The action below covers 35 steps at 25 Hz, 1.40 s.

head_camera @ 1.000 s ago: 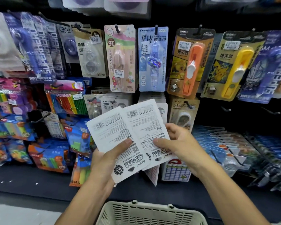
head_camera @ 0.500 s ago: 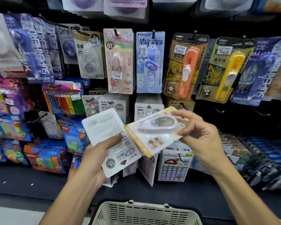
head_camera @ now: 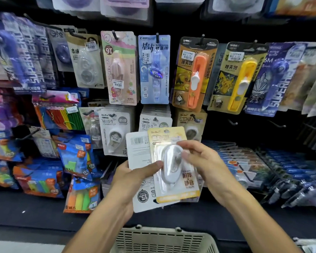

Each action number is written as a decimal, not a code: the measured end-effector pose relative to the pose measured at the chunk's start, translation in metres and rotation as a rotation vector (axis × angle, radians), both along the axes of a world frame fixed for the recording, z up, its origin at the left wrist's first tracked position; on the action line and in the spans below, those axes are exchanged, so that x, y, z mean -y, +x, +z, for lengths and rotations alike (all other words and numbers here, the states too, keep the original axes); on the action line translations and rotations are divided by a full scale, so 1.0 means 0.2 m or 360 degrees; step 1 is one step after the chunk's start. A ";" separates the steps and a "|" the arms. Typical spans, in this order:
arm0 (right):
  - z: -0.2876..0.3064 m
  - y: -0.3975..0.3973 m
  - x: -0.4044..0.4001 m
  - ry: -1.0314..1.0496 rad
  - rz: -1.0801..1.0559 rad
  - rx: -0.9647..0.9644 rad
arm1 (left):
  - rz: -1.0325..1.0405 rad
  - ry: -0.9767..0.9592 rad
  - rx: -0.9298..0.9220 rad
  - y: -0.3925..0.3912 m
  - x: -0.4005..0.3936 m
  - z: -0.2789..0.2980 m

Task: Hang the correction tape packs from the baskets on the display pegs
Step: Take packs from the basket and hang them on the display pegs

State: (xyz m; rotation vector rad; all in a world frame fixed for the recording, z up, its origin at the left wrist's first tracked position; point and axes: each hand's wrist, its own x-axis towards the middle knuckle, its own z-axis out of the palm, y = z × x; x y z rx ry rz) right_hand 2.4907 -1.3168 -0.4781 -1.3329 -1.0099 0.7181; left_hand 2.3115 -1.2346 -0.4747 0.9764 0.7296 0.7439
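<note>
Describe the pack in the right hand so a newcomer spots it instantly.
Start at the beige basket at bottom centre and look just above it, where both hands meet before the peg wall. The right hand pinches the yellow-bordered pack, front side up, with a white oval tape dispenser under clear plastic. The white pack behind it, in the left hand, shows only its barcoded back.

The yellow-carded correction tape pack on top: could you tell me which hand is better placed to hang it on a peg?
Probably the right hand: its grip is already on the yellow-carded correction tape pack, while the left hand holds the white-backed pack underneath.
</note>
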 end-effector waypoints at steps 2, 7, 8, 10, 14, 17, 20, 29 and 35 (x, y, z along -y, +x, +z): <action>0.02 0.04 0.01 0.0076 -0.0179 -0.0143 | 0.0002 -0.0003 0.0004 0.03 0.01 0.02; 0.08 0.20 0.03 0.0063 -0.0530 0.0005 | 0.0115 0.0085 -0.0014 0.05 0.01 0.02; 0.08 0.23 0.04 0.0018 -0.0556 0.0066 | 0.0151 0.0121 -0.0020 0.05 -0.01 0.02; 0.07 0.27 0.04 0.0054 -0.0614 0.0078 | 0.0205 0.0171 0.0018 0.04 -0.03 0.03; 0.03 0.29 0.04 -0.0200 -0.0919 0.0563 | 0.0288 0.0324 0.0193 0.05 -0.04 0.05; 0.03 0.23 0.04 -0.0269 -0.1145 0.0978 | 0.0412 0.1173 -0.0080 0.05 -0.02 0.06; 0.05 0.12 0.06 -0.0403 -0.0048 -0.0427 | 0.0383 0.2594 -0.0278 0.06 -0.02 0.03; 0.05 0.06 0.14 -0.0036 0.0583 -0.0769 | -0.0523 0.2107 -0.0555 -0.02 -0.01 0.04; 0.03 0.00 0.08 0.0040 0.0135 -0.0510 | 0.0180 0.1496 -0.0324 0.00 -0.02 0.05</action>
